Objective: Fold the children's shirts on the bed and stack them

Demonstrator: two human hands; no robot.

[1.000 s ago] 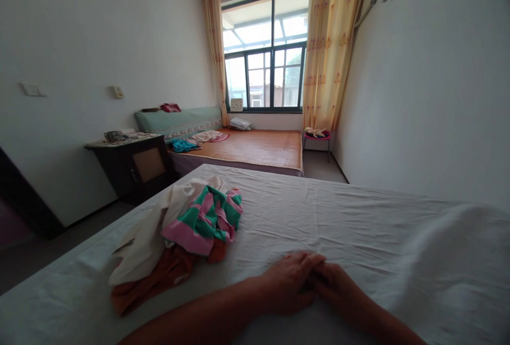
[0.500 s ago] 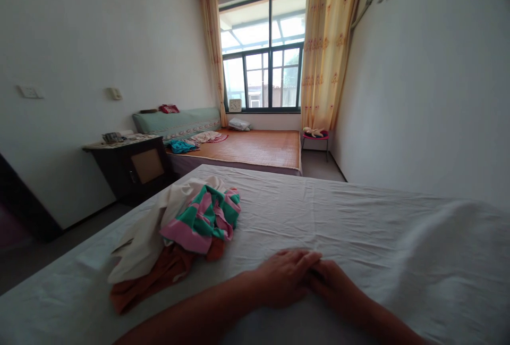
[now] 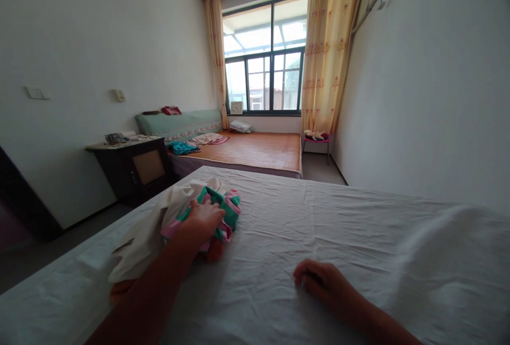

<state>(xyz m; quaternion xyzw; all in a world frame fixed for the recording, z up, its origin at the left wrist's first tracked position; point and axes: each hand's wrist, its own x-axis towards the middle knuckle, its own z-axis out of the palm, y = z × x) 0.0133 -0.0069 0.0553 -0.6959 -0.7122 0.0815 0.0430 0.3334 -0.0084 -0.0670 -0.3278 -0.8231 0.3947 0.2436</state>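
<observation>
My left hand (image 3: 205, 218) is on top of a green-and-pink striped garment (image 3: 232, 208), its fingers slightly apart and touching the fabric. Beneath and beside that garment lies a cream-coloured cloth (image 3: 137, 244) with a small dark mark. A rust-brown cloth (image 3: 215, 251) shows at the bottom of the pile, mostly covered by my left forearm and the other clothes. My right hand (image 3: 321, 280) rests low over the white sheet (image 3: 274, 201), fingers curled inward with nothing visible in them.
Past the sheet stands a low bed with a brown mat (image 3: 255, 148), clothes and a pale green headboard (image 3: 179, 124). A dark cabinet (image 3: 145, 167) is at the left. A pink stool (image 3: 316, 137) stands under the yellow curtain (image 3: 326, 68). Walls rise on both sides.
My hands were together over the sheet. My left hand has moved left and forward onto the striped garment. My right hand has stayed near the same spot, now curled alone.
</observation>
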